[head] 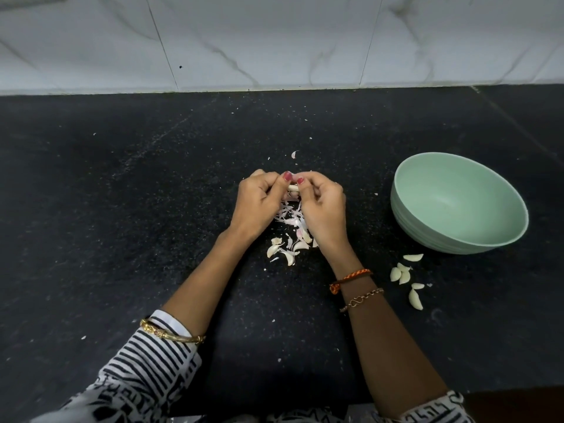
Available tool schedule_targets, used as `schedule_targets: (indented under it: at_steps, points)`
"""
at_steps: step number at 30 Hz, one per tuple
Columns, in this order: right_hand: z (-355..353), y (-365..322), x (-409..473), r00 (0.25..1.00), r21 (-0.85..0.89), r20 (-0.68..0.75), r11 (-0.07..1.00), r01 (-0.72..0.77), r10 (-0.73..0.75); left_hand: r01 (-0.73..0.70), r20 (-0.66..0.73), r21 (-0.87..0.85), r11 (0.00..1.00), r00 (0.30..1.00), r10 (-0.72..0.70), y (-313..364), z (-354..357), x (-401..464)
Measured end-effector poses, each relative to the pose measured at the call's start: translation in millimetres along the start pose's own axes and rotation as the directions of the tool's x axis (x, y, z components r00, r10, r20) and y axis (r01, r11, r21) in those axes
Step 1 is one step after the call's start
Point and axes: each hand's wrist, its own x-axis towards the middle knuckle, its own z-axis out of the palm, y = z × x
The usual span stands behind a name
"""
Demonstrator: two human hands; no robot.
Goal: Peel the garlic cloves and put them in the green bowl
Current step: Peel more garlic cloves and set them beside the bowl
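Observation:
My left hand and my right hand meet over the middle of the black counter, and both pinch one pale garlic clove between their fingertips. Below the hands lies a heap of pinkish-white garlic skins. Nearer to me, several unpeeled cloves rest on the counter. The green bowl stands to the right, and I see nothing inside it. Several peeled cloves lie in front of the bowl.
The black speckled counter runs back to a white marble-tiled wall. Small skin flakes are scattered about, one curled piece just beyond my hands.

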Motion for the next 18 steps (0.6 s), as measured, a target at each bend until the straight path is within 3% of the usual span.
schedule_targets:
  at_steps: [3, 8, 13, 18]
  points:
    - [0, 2, 0, 1.000, -0.045, -0.016, 0.999, 0.000, -0.001, -0.075, 0.015, 0.005, 0.997, 0.997, 0.075, 8, 7, -4]
    - [-3, -2, 0, 0.994, 0.069, -0.103, 0.997, -0.030, 0.037, 0.026, -0.153, -0.106, 0.994, 0.987, -0.042, 6, 1, 1]
    - [-3, -1, 0, 0.990, 0.010, -0.143, 1.000, -0.008, 0.010, 0.089, -0.107, -0.291, 0.953, 0.986, -0.125, 14, 0, -1]
    - [-1, 1, -2, 0.989, -0.038, -0.148, 0.999, 0.024, -0.030, 0.113, -0.041, -0.270, 0.956, 0.991, -0.129, 19, 5, -3]
